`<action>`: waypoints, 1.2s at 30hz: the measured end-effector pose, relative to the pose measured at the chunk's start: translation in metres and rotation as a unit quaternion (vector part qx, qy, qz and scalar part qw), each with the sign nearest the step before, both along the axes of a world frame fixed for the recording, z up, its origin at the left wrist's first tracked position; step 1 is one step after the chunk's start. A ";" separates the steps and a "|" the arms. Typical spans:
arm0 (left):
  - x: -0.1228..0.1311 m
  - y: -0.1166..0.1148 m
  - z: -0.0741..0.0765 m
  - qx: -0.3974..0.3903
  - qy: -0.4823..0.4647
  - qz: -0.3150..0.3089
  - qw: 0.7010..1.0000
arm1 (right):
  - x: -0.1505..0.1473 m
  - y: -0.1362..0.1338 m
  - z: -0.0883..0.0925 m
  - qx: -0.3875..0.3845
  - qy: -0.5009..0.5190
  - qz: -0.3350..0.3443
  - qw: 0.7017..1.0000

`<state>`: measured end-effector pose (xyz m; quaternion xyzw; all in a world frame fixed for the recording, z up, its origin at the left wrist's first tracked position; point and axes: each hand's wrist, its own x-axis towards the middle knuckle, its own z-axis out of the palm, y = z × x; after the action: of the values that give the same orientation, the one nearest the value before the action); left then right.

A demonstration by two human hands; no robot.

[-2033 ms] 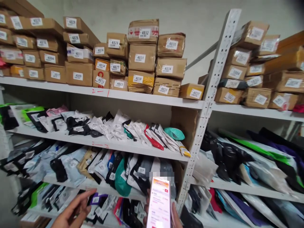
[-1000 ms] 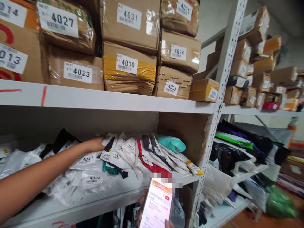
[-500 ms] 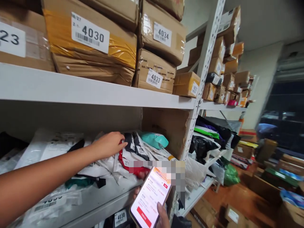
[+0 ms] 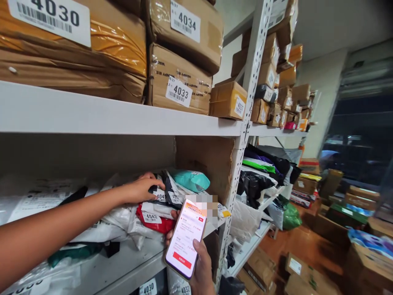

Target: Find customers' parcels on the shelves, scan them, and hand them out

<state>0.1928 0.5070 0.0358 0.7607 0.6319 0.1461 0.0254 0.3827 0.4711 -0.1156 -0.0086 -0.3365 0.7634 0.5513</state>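
Note:
My left hand [image 4: 141,190] reaches across the lower shelf, its fingers closed on the edge of a dark mailer bag [image 4: 161,197] labelled 4045. Just below it lies a red mailer bag [image 4: 167,224] beside a white label reading 4042. A turquoise mailer bag [image 4: 193,180] rests behind, to the right. In front of the shelf edge, my right hand [image 4: 202,260] holds a smartphone [image 4: 185,241] upright and tilted, thumb at the screen's right side. The lit screen shows a list and a red button; its small text is unreadable. A blurred patch covers part of the bags beside the phone.
The white upper shelf [image 4: 123,116] carries cardboard boxes, among them a box [image 4: 179,80] labelled 4033. A perforated metal post [image 4: 245,135] stands to my right. Beyond it are more shelved parcels, a green bag [image 4: 291,215] and cartons [image 4: 307,270] on the floor.
The view has shifted right, so shelf and boxes appear further left. My left hand has moved onto the 4045 bag, whose label now shows. The phone stays in my right hand.

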 end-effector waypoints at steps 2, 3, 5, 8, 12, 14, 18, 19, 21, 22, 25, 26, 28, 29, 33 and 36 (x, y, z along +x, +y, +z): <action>0.002 -0.002 0.000 0.001 -0.018 -0.038 0.999 | -0.001 0.002 -0.003 -0.005 0.003 0.007 1.000; 0.003 -0.003 0.001 0.002 -0.028 -0.049 0.998 | 0.000 0.003 -0.005 -0.007 0.008 0.007 1.000; 0.004 -0.002 0.002 0.004 -0.043 -0.045 0.998 | 0.001 0.003 -0.007 -0.009 0.016 0.005 1.000; 0.005 0.002 0.004 0.002 -0.055 0.005 0.998 | 0.004 0.002 -0.006 -0.013 0.015 -0.011 1.000; 0.013 0.009 0.006 0.020 -0.080 0.075 0.994 | 0.008 0.000 -0.001 -0.014 0.000 -0.044 0.999; 0.021 0.012 0.005 0.013 -0.096 0.088 0.991 | 0.010 0.001 0.002 -0.009 -0.012 -0.063 0.998; 0.032 0.015 0.001 -0.027 -0.158 0.121 0.980 | 0.012 0.006 0.011 0.007 -0.026 -0.053 0.998; 0.034 0.016 0.000 -0.031 -0.179 0.132 0.974 | 0.013 0.007 0.013 0.013 -0.028 -0.044 0.999; 0.036 0.018 -0.002 -0.028 -0.218 0.152 0.964 | 0.012 0.010 0.019 0.021 -0.031 -0.025 0.999; 0.038 0.019 -0.003 -0.025 -0.236 0.162 0.958 | 0.012 0.011 0.022 0.020 -0.029 -0.017 0.999; 0.041 0.022 -0.005 -0.032 -0.295 0.177 0.938 | 0.009 0.015 0.028 0.002 -0.009 -0.007 1.000; 0.042 0.023 -0.005 -0.044 -0.320 0.177 0.930 | 0.008 0.016 0.029 -0.005 0.000 -0.006 1.000; 0.042 0.023 -0.005 -0.078 -0.375 0.172 0.907 | 0.006 0.019 0.029 -0.024 0.024 0.001 0.999; 0.041 0.022 -0.005 -0.094 -0.405 0.169 0.894 | 0.005 0.020 0.029 -0.037 0.038 0.003 0.999; 0.035 0.014 -0.007 -0.100 -0.520 0.167 0.832 | 0.005 0.024 0.028 -0.084 0.085 0.008 0.993; 0.032 0.003 -0.007 -0.046 -0.568 0.180 0.802 | 0.006 0.025 0.027 -0.097 0.100 0.032 0.990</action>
<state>0.2247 0.5099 0.0285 0.4122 0.6358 0.5250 0.3876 0.3891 0.4956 -0.0884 0.0257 -0.2043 0.8068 0.5538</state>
